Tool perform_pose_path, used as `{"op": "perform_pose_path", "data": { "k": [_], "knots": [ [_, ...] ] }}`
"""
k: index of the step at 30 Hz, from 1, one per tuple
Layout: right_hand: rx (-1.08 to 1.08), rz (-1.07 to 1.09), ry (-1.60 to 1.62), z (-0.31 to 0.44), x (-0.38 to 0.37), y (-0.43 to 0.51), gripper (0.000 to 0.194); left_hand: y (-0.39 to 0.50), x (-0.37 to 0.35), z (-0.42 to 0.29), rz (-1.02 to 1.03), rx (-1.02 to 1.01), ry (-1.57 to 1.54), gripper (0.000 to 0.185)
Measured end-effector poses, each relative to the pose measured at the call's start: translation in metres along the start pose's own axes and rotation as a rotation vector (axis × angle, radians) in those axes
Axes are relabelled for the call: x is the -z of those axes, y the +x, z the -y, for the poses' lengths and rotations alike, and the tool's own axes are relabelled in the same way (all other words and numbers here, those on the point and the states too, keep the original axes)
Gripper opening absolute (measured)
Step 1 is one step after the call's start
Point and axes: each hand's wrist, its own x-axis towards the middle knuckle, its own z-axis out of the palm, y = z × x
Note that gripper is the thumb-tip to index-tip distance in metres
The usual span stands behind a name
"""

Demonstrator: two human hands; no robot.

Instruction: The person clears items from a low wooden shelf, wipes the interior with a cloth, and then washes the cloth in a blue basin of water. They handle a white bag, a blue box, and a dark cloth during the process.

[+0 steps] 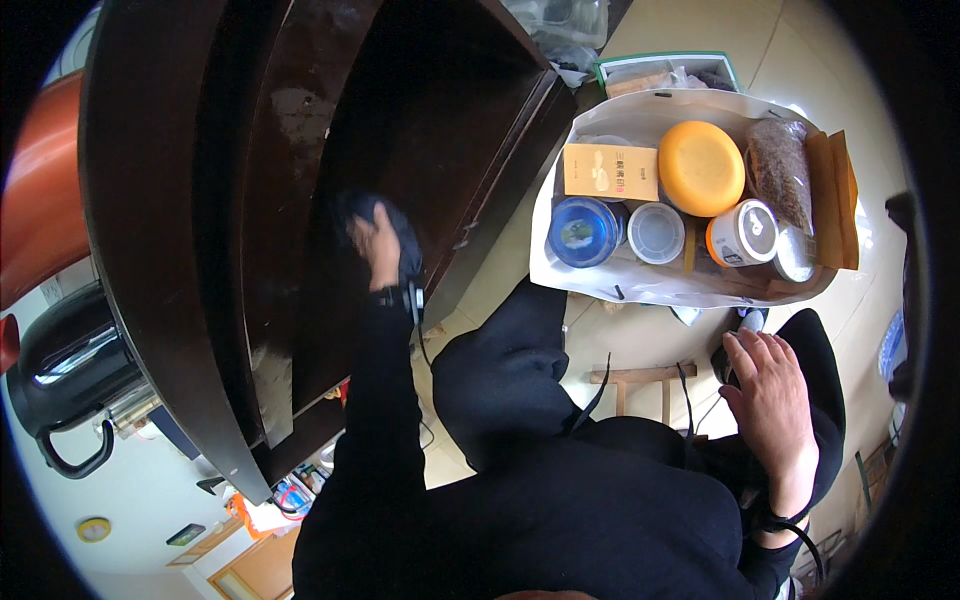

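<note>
My left hand (pixel 379 246) is inside a dark wooden cabinet compartment (pixel 420 112), on a dark cloth (pixel 403 232) that is partly hidden and blurred. Whether the fingers grip the cloth is not plain. My right hand (pixel 772 386) rests over my right knee, fingers extended, holding nothing. In front of me stands a large white paper bag (pixel 637 292) holding a yellow-lidded container (pixel 701 169), a tan box (pixel 611 172), a blue-lidded jar (pixel 581 232), a clear-lidded tub (pixel 656 233), a white and orange canister (pixel 742 233) and a bag of brown granules (pixel 780 161).
A green-edged box (pixel 667 67) with packets lies beyond the bag, beside clear plastic bags (pixel 566 26). A black kettle (pixel 67 360) stands at the far left. A small wooden stool (pixel 645 373) is between my legs. The cabinet's edge (pixel 517 180) runs beside the paper bag.
</note>
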Motion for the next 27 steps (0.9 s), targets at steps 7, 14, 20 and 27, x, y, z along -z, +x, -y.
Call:
{"op": "perform_pose_path", "data": {
  "k": [7,14,20,27],
  "knots": [
    [-0.049,0.043,0.017,0.007,0.002,0.012,0.061,-0.010,-0.058,-0.147,0.114,-0.854,0.041,0.083],
    [-0.103,0.052,0.022,-0.004,-0.002,0.019,0.062,0.043,-0.024,-0.084,0.066,-0.338,0.022,0.085],
    [-0.125,0.006,0.095,-0.013,0.002,0.023,0.063,0.112,-0.002,-0.037,-0.083,0.206,-0.049,0.088],
    [-0.148,0.021,0.112,-0.025,0.011,0.028,0.063,0.221,-0.018,-0.050,-0.026,0.418,-0.453,0.079]
  ]
}}
